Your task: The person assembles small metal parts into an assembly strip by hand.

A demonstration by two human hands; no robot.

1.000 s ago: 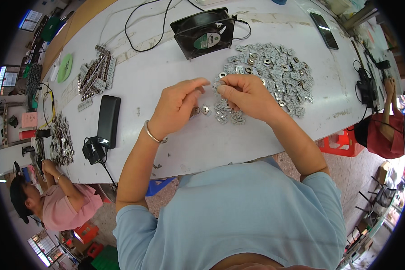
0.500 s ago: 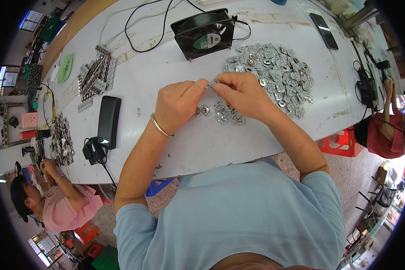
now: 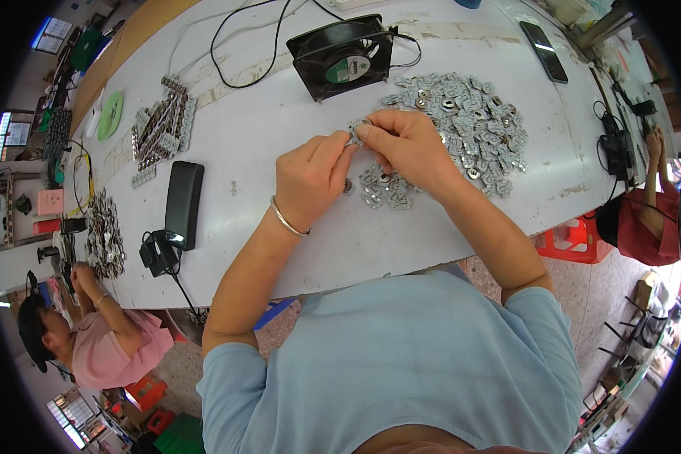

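Observation:
Between the fingertips of both hands is a small silvery metal part point(image 3: 357, 131), its exact kind too small to make out. My left hand point(image 3: 309, 174), with a bangle at its wrist, pinches it from the left. My right hand point(image 3: 410, 150) grips it from the other side, thumb against forefinger. Beneath my right hand lies a small cluster of similar metal parts point(image 3: 384, 189). A round metal piece point(image 3: 347, 185) sits on the table beside my left fingers. Behind my right hand spreads a large heap of the same parts point(image 3: 477, 121).
A black fan point(image 3: 342, 59) stands beyond my hands. On the left are rows of joined metal parts point(image 3: 163, 125), a black case point(image 3: 183, 204) and a power adapter point(image 3: 157, 253). A phone point(image 3: 543, 51) lies far right. A co-worker point(image 3: 106, 333) sits left, another point(image 3: 651, 204) right.
My left hand has shifted slightly right and turned, its fingers now more upright. The pinched part has risen a little, away from me, with my right hand.

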